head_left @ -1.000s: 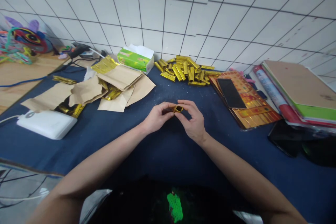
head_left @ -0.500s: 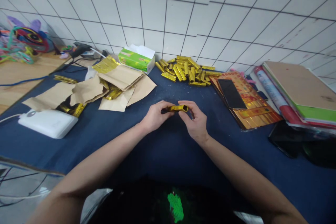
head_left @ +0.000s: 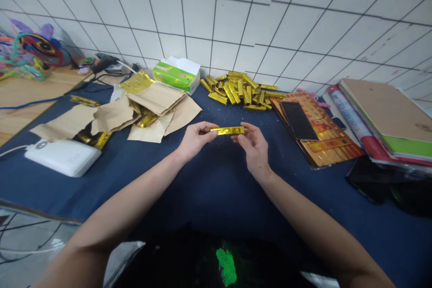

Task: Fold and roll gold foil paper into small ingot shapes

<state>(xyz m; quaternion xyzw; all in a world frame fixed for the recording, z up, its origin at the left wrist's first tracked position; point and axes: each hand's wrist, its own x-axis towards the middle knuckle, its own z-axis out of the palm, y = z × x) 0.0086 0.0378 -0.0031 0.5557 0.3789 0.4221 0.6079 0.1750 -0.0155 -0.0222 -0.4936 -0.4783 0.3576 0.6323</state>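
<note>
A narrow folded bar of gold foil paper (head_left: pixel 227 131) lies level between my two hands, above the dark blue tabletop (head_left: pixel 216 175). My left hand (head_left: pixel 197 139) pinches its left end between thumb and fingers. At the right end, my right hand (head_left: pixel 254 146) has its thumb and fingertips closed on the paper. Beyond my hands, against the wall, lies a heap of similar folded gold bars (head_left: pixel 236 90). Sheets of brown paper (head_left: pixel 157 98) with gold foil among them are spread to the left.
On the left are a white power bank (head_left: pixel 65 157) with a cable and a green tissue pack (head_left: pixel 177 74). To the right lie a dark phone (head_left: pixel 299 120) on orange-gold printed sheets (head_left: pixel 332 144), and a stack of notebooks (head_left: pixel 391 112). A tiled wall (head_left: pixel 202 13) closes the back.
The gold paper bar has turned so that its long side faces me, where its open square end showed before. My hands have moved slightly apart.
</note>
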